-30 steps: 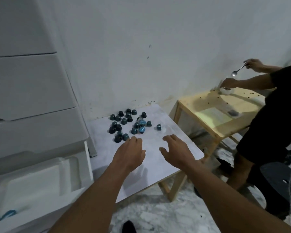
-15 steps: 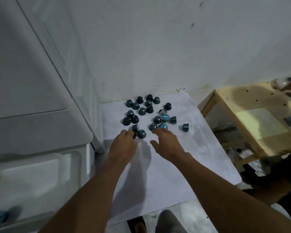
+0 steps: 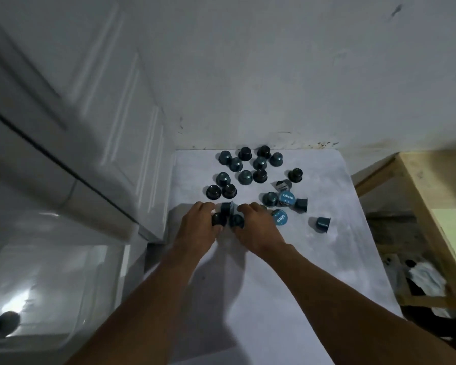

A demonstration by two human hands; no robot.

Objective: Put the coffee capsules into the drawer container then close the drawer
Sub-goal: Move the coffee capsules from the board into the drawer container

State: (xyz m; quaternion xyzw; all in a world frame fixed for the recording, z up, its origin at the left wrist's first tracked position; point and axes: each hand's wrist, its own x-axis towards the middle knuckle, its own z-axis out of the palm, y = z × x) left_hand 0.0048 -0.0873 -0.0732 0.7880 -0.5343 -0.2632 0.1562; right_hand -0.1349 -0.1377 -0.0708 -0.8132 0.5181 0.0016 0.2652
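The left hand (image 3: 198, 229) and right hand (image 3: 258, 230) have come forward to the coffee capsules (image 3: 248, 177) on the table (image 3: 300, 272); now they pinch a dark capsule (image 3: 218, 219) and a teal capsule (image 3: 236, 221), ready for the open drawer (image 3: 63, 285)

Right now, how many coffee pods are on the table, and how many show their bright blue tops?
Blue-label pods, label up: 2
Gathered pods between left hand and right hand: 3
Other dark pods on the table: 16
Total: 21 clearly seen; the right hand may hide another.
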